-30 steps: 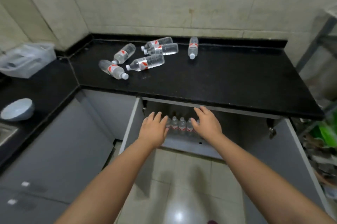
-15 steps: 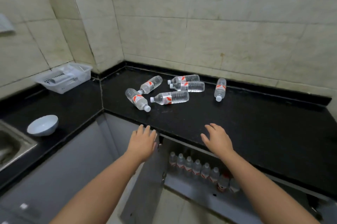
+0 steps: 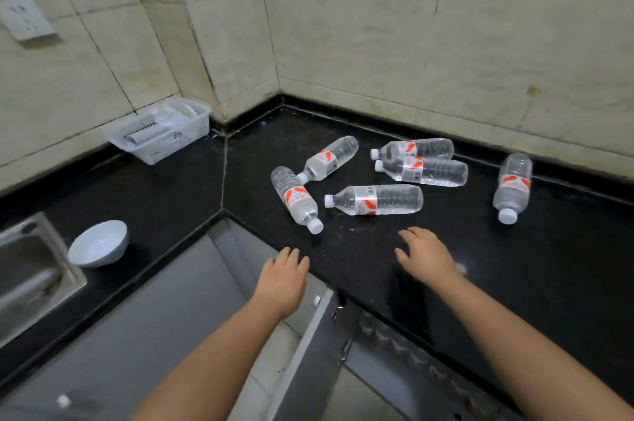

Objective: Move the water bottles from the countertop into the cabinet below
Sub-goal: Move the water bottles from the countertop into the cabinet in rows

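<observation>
Several clear water bottles with red-and-white labels lie on their sides on the black countertop. The nearest ones are a bottle pointing its cap at me and a bottle lying crosswise. One bottle lies apart at the right. My left hand hovers open at the counter's front edge, just below the nearest bottle. My right hand is open above the counter, close in front of the crosswise bottle. The cabinet under the counter stands open, with a row of bottles dimly visible inside.
The open cabinet door juts out below my left hand. A white bowl sits beside a steel sink at the left. A white plastic basket stands in the corner by the tiled wall.
Both hands rose from the cabinet opening to countertop height and moved forward toward the bottles. The view tilted up and closer to the counter.
</observation>
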